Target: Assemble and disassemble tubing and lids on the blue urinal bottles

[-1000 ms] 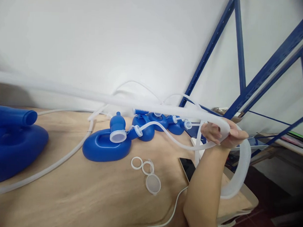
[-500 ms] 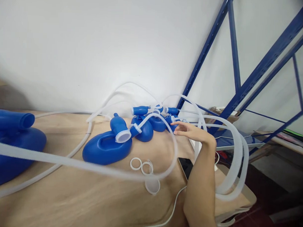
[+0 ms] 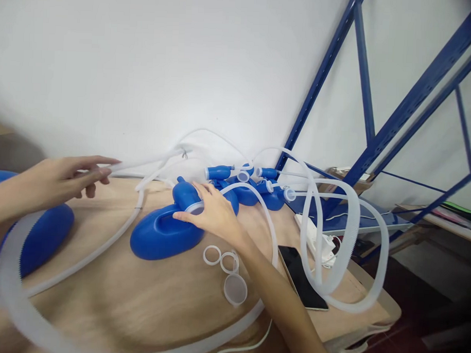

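My right hand (image 3: 209,209) curls round the white-rimmed mouth of a blue urinal bottle (image 3: 156,246) lying on the table, its thumb on the near side. Over another blue urinal bottle (image 3: 59,232) at the left, my left hand (image 3: 75,178) is raised, thumb and forefinger pinching a translucent white hose (image 3: 147,160) that runs out past the fingertips. A corrugated hose (image 3: 14,272) loops through the foreground beneath that hand. Two white rings (image 3: 212,247) and a round white cap (image 3: 235,289) lie in front of my right forearm.
Several more blue urinal bottles (image 3: 247,195) with hoses stand behind, by the wall. A black phone (image 3: 301,279) and a white power strip (image 3: 314,236) lie at the right under coiled hoses (image 3: 381,253). Blue metal shelving (image 3: 365,68) rises beyond the table's right edge.
My right hand has moved left from the rear bottles to the front bottle's mouth. My left hand has come into view at the left. The foreground hose has swung down and nearer.
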A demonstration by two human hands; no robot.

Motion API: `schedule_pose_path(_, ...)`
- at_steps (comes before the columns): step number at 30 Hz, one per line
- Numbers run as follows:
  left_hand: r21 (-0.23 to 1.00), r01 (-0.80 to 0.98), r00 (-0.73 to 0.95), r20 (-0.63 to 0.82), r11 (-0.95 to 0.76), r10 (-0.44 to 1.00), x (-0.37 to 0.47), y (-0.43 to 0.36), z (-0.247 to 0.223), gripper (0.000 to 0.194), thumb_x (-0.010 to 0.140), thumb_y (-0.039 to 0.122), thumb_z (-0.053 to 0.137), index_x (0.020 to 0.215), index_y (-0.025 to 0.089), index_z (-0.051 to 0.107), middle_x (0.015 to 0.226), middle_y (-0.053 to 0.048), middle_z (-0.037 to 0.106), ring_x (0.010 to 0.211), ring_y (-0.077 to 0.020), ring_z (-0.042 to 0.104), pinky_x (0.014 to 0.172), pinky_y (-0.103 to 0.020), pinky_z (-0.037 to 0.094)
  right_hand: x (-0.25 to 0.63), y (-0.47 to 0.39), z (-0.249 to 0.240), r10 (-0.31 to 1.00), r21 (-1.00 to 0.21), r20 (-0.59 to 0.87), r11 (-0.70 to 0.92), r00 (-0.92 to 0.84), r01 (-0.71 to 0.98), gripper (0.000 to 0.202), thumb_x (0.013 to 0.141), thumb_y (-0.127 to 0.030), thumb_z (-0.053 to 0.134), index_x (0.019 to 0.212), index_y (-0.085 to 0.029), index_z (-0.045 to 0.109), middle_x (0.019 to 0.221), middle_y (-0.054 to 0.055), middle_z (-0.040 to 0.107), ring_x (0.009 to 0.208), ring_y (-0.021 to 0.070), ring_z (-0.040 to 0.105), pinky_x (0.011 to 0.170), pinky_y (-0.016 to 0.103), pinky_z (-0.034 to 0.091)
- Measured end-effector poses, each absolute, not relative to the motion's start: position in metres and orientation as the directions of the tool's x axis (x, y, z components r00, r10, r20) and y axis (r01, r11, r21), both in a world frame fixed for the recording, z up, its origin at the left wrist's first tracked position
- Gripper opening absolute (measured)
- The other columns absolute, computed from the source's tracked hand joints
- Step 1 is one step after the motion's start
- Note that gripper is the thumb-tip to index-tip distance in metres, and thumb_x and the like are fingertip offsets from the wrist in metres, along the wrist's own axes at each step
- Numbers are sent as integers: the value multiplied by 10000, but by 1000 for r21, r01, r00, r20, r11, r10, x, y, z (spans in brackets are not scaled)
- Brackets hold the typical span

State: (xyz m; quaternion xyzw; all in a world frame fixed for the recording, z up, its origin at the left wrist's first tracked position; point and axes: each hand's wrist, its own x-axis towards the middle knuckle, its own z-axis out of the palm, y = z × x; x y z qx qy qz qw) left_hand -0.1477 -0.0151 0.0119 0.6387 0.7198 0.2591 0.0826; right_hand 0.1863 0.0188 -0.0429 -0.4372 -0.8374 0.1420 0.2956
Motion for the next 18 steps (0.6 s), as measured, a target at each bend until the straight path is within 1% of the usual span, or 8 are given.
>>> schedule_pose_path(2, 452, 888, -183, 176, 86, 967, -156, -12, 11, 874, 641, 725, 460, 1310, 197, 656, 861, -70, 761, 838, -311, 724, 723, -377, 555, 185, 25, -49, 799, -497, 363, 601, -480, 626, 807, 862, -560, 781, 1566, -256, 528, 1575, 121, 570, 1434, 356, 563, 1205, 523, 445)
schedule_pose_path(4, 408, 906, -202, 179, 115, 963, -165, -8, 9, 788, 584, 637, 450, 1211, 213, 668, 887, -73, 782, 918, -344, 730, 822, -411, 548, 190, 32, -51, 789, -510, 356, 613, -500, 604, 705, 871, -388, 757, 1535, -257, 561, 1554, 92, 603, 1422, 321, 581, 1199, 499, 454)
schedule_pose_path(6, 395, 912, -172, 131, 108, 976, -172, -5, 4, 715, 542, 593, 458, 1119, 229, 671, 968, -76, 800, 985, -356, 726, 873, -415, 547, 196, 38, -51, 782, -526, 357, 620, -511, 583, 697, 849, -309, 736, 1524, -254, 572, 1537, 82, 622, 1410, 310, 592, 1195, 496, 458)
schedule_pose_path(9, 419, 902, -107, -13, 102, 994, -179, -3, -4, 661, 510, 581, 494, 1038, 229, 680, 1131, -90, 802, 1102, -352, 712, 929, -390, 548, 203, 46, -50, 773, -540, 352, 628, -528, 560, 705, 826, -281, 731, 1514, -248, 580, 1521, 87, 635, 1397, 313, 603, 1189, 497, 459)
schedule_pose_path(11, 410, 905, -98, -50, 110, 994, -187, -1, -10, 674, 521, 601, 491, 1039, 217, 687, 1160, -96, 800, 1123, -345, 706, 954, -384, 541, 206, 50, -49, 768, -543, 341, 631, -542, 553, 706, 815, -269, 730, 1506, -263, 585, 1525, 82, 631, 1404, 320, 596, 1186, 503, 458)
schedule_pose_path(13, 384, 917, -103, -39, 110, 994, -198, 1, -15, 697, 557, 637, 497, 1070, 206, 685, 1137, -89, 803, 1100, -336, 711, 938, -381, 543, 208, 52, -48, 762, -548, 327, 635, -559, 545, 706, 814, -258, 721, 1506, -274, 582, 1540, 77, 620, 1416, 326, 586, 1185, 509, 456)
schedule_pose_path(16, 376, 924, -70, -13, 70, 997, -214, 4, -21, 718, 624, 659, 550, 1163, 202, 677, 1135, -47, 805, 1074, -299, 722, 903, -345, 551, 211, 55, -47, 744, -546, 317, 650, -588, 528, 703, 820, -250, 704, 1510, -265, 576, 1561, 78, 604, 1420, 324, 582, 1193, 503, 447)
schedule_pose_path(18, 349, 935, -88, 83, 54, 993, -218, 4, -24, 689, 646, 646, 551, 1163, 215, 698, 1083, -6, 816, 1009, -256, 743, 874, -306, 558, 213, 57, -48, 737, -538, 312, 658, -600, 527, 685, 839, -251, 673, 1515, -253, 566, 1579, 85, 586, 1432, 324, 571, 1199, 502, 441)
